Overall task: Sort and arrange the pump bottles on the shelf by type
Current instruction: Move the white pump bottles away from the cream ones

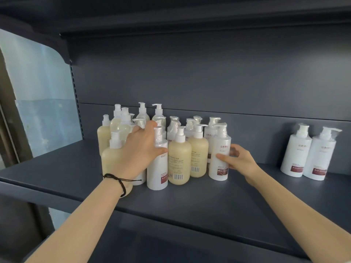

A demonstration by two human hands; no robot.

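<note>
Right hand is wrapping its grip around a white bottle mid-shelf, left hand is spreading fingers against the front white bottle in the cluster.

Hidden and unreadable parts among the crowded bottles

The left hand covers the upper body of a white plastic pump bottle with a dark red label and most of a shorter bottle behind the wrist; the rear white pump bottles show only their wrapped heads. Small print on the cream translucent pump bottle is too blurred to read. Both forearms leave the frame's bottom edge.
</note>
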